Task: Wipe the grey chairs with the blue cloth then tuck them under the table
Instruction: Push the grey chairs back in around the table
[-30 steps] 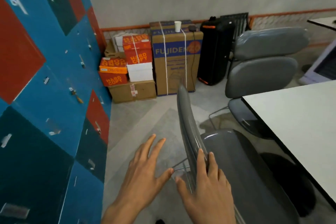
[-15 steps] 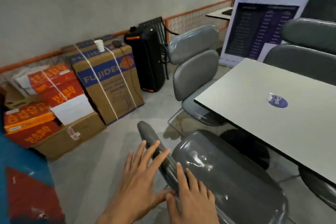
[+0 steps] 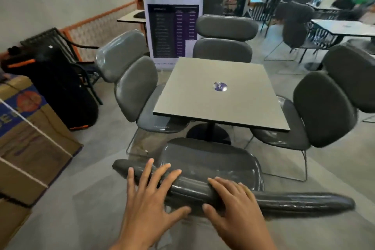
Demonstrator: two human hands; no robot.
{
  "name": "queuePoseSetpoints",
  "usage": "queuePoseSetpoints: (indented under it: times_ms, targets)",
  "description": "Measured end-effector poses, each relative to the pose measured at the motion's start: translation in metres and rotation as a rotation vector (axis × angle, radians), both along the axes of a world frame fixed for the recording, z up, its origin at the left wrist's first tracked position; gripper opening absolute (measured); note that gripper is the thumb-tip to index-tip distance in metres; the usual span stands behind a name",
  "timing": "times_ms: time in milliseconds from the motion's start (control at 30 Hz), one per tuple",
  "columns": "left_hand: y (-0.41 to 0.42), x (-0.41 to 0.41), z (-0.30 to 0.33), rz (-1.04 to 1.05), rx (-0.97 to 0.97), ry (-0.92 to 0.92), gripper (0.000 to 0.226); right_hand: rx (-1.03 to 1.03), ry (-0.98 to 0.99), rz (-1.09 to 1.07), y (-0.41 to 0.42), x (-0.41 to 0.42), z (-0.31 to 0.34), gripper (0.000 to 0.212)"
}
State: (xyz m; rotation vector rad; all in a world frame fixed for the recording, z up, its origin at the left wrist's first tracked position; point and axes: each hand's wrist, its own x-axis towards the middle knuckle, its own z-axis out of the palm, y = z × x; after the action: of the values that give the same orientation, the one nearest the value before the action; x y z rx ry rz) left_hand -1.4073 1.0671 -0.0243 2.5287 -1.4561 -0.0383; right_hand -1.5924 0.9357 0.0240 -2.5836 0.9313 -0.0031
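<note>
The near grey chair has been swung to the table's six o'clock, its backrest pressed by the left hand and right hand, fingers spread flat, ready for tucking.

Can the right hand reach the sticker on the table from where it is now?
Probably not: the right hand lies on the near chair's backrest, and that chair's seat separates it from the sticker mid-table.
</note>
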Motion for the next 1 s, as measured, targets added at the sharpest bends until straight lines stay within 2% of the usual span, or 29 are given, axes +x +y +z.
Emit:
queuePoseSetpoints:
  times_ms: [133, 333, 500, 667, 867, 1000]
  targets:
    - [-0.004, -0.009, 0.002, 0.019, -0.027, -0.023, 0.089, -0.061, 0.118, -0.085, -0.014, -0.021, 0.004, 0.076]
    - [-0.012, -0.013, 0.016, 0.033, 0.112, -0.075, 0.105, -0.169, 0.187, -0.222, -0.044, -0.065, -0.004, 0.078]
    - [-0.023, -0.024, 0.032, -0.049, 0.176, -0.053, 0.098, -0.098, 0.272, -0.227, -0.081, -0.077, -0.003, 0.096]
    - [-0.025, -0.024, 0.031, -0.048, 0.154, -0.127, 0.1, -0.13, 0.25, -0.169, -0.096, -0.085, -0.008, 0.088]
    - [-0.049, -0.021, 0.037, -0.12, 0.213, -0.164, 0.104, -0.158, 0.261, -0.137, -0.107, -0.083, -0.016, 0.095]
    - [-0.058, -0.016, 0.035, -0.15, 0.178, -0.18, 0.104, -0.169, 0.277, -0.105, -0.11, -0.083, -0.011, 0.096]
